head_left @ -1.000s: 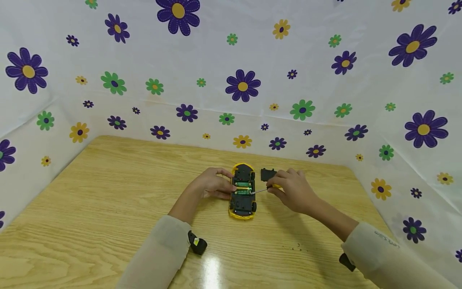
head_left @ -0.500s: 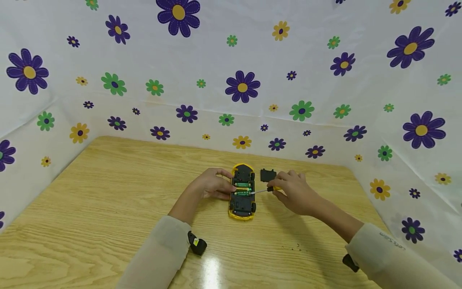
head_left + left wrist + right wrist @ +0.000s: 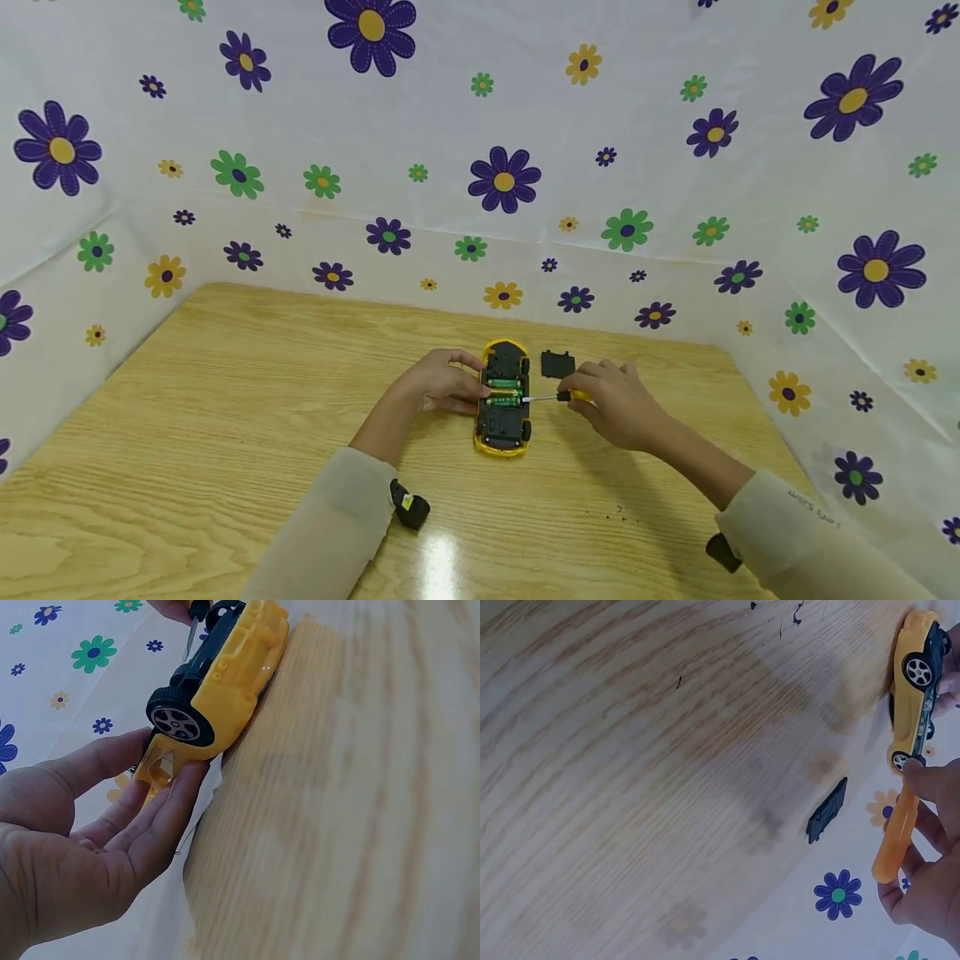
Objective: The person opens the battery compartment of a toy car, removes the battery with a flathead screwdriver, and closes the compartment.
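With left grip (image 3: 447, 382) clasping toy car (image 3: 504, 427) and right grip (image 3: 618, 408) holding screwdriver (image 3: 564, 397), work gently at nearest battery (image 3: 503, 402), three-o'clock end.

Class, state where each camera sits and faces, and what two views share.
Head: on the head, facing forward and down at the toy car; left hand, right hand, both sleeves.
Left wrist: on that wrist, facing the toy car; left hand, partial right hand.
Right wrist: on that wrist, facing the screwdriver; right hand, partial left hand.
Shared by head and right wrist: the black cover.
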The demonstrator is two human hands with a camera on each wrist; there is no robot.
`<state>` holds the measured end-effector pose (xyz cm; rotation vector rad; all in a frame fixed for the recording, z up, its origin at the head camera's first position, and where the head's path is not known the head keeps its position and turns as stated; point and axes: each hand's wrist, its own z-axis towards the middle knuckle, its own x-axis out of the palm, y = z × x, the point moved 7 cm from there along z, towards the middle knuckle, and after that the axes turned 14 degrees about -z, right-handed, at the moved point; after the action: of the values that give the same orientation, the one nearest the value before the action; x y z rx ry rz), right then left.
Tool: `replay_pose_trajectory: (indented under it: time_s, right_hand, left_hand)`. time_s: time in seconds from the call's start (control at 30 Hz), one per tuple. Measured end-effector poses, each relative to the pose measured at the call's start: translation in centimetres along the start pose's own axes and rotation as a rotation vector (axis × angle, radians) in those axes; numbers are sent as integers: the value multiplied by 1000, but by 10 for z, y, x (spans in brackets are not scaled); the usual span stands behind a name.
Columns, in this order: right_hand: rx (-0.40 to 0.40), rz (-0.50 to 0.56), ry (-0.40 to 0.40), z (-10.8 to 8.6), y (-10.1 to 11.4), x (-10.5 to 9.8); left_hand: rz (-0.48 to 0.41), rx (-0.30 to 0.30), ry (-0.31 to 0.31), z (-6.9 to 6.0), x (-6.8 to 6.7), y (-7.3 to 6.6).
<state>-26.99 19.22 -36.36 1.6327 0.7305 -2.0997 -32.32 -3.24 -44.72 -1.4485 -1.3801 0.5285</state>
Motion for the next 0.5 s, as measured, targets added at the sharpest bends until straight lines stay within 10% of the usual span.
replay_pose_trajectory:
  time_s: [0.5]
  right_hand:
    - [147,152,71,2,-16,15]
  left_hand:
    - [-1,2,-9,-1,0,0]
